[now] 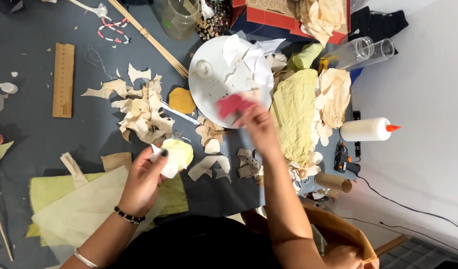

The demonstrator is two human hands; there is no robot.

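Scene: A person works over a dark blue table (39, 144) strewn with torn paper, seen from above.
Left hand: The left hand (144, 179) is closed around a small rounded paper piece (176, 154), pale yellow and white, held up just above the table's near middle.
Right hand: The right hand (256, 122) pinches a red sponge-like pad (232, 104) at the near edge of the white plate (209, 87); the pad is blurred, so exactly what it is cannot be told.
Plate: White paper scraps (251, 62) are heaped on its far side, touching the pad's working area.
Risk, smearing: Whatever wet stuff the pad carries could drip on the table or the loose tan scraps (141, 107) between plate and left hand.
Risk, crushing: The thin paper piece may crease or tear under a tight grip.
Risk, clutter: The forearm crosses crumpled yellow-green paper (293, 114); a sweep could drag it, or knock the glue bottle (366, 129) lying on the white cloth (428, 89) nearby.
Risk, cord: The glue gun (344, 160) near the table's right edge sits beside loose paper, a possible scorch hazard if hot.
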